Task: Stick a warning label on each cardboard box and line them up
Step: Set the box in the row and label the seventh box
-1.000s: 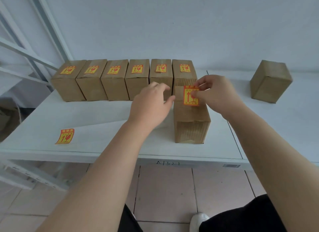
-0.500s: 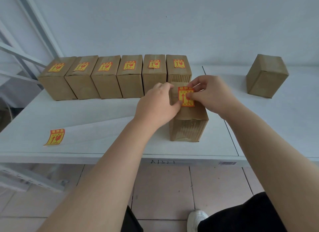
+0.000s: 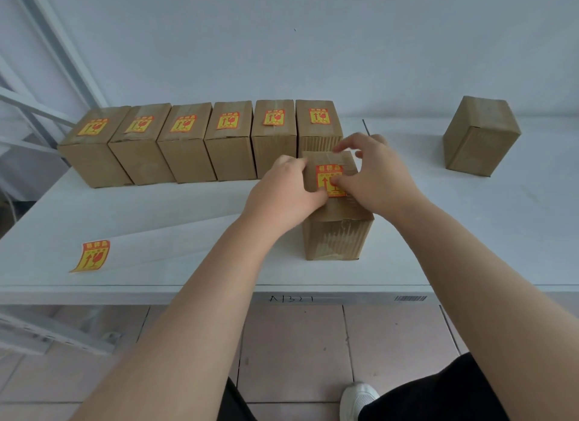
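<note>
A cardboard box [image 3: 336,235] stands near the table's front edge, in front of the right end of the row. On its top lies a red and yellow warning label [image 3: 326,177]. My right hand [image 3: 376,176] presses the label down with thumb and fingers. My left hand [image 3: 283,195] grips the box's left top edge. Behind stands a row of several boxes [image 3: 188,141], each with a label on top. One bare box [image 3: 481,136] stands alone at the far right.
A loose warning label [image 3: 91,256] lies on the white table [image 3: 156,220] near its front left edge. A metal rack frame [image 3: 47,75] rises at the left. Tiled floor and a white shoe [image 3: 357,398] show below the table edge.
My right hand brought the label down onto the box top and now presses it flat. My left hand moved from above the table onto the box's left edge.
</note>
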